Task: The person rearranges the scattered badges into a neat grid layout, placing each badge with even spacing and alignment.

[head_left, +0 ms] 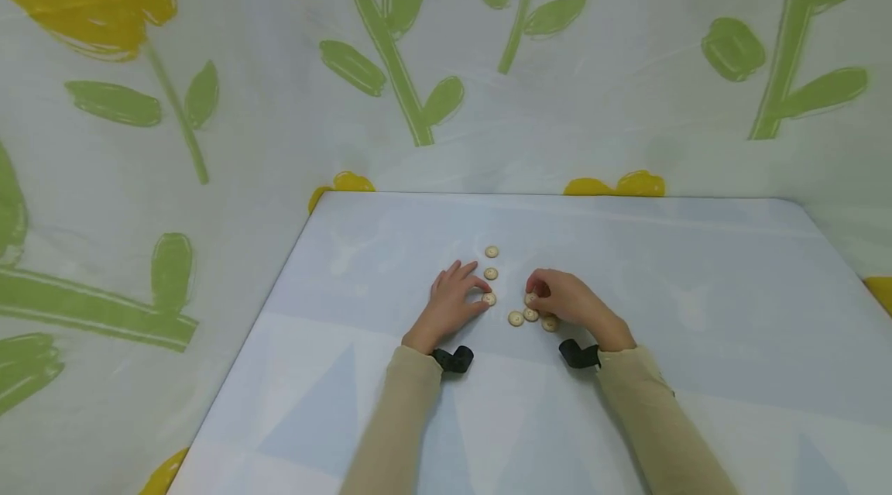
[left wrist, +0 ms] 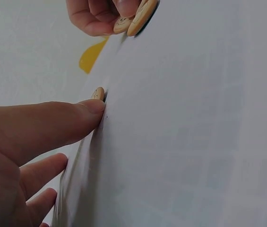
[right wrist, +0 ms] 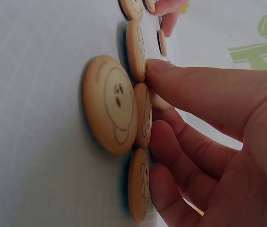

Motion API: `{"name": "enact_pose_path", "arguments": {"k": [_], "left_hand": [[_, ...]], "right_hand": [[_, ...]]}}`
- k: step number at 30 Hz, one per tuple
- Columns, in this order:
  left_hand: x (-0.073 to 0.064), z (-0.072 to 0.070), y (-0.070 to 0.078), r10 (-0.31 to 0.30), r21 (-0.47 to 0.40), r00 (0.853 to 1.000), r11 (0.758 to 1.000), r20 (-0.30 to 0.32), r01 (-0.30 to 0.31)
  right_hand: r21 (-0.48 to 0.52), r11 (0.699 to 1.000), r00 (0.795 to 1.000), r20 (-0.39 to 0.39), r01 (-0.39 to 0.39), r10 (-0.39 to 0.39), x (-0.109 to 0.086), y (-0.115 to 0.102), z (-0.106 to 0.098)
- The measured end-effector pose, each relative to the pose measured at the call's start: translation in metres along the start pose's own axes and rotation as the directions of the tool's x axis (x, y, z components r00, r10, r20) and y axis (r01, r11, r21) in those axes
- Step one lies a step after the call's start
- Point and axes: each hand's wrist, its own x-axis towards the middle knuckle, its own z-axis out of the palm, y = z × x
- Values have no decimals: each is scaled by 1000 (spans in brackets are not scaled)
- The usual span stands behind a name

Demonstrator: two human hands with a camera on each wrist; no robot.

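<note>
Round pale wooden buttons with drawn faces lie on the table. My left hand (head_left: 449, 303) has thumb and index finger at the edges of the nearest button (head_left: 489, 299) in a column of three; in the left wrist view the thumb (left wrist: 53, 123) partly covers this button (left wrist: 98, 92). My right hand (head_left: 570, 298) pinches another button (head_left: 531, 299) between thumb and fingertips, over a loose cluster. The right wrist view shows that pinched button (right wrist: 160, 101) partly hidden behind other buttons, with a large-looking button (right wrist: 109, 105) nearest the camera.
Two more buttons, a middle one (head_left: 491, 273) and a far one (head_left: 492, 252), continue the column away from me. Under and beside the right hand lie a left button (head_left: 516, 318) and a right button (head_left: 550, 323). The pale table (head_left: 697, 278) ends at a flower-patterned curtain (head_left: 627, 108).
</note>
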Motion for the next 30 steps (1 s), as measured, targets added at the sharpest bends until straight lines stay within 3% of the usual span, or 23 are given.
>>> {"name": "enact_pose_path", "arguments": {"k": [16,30], "left_hand": [[-2,-4,1,2,-18,1000,1000,6,-2],[-4,-4,0,23,-30,1000,999,4,-22]], "right_hand": [[-5,1000,999,33,-30,31,2,2,0],[60,998,999,33,-31,29,-1,5,-4]]}}
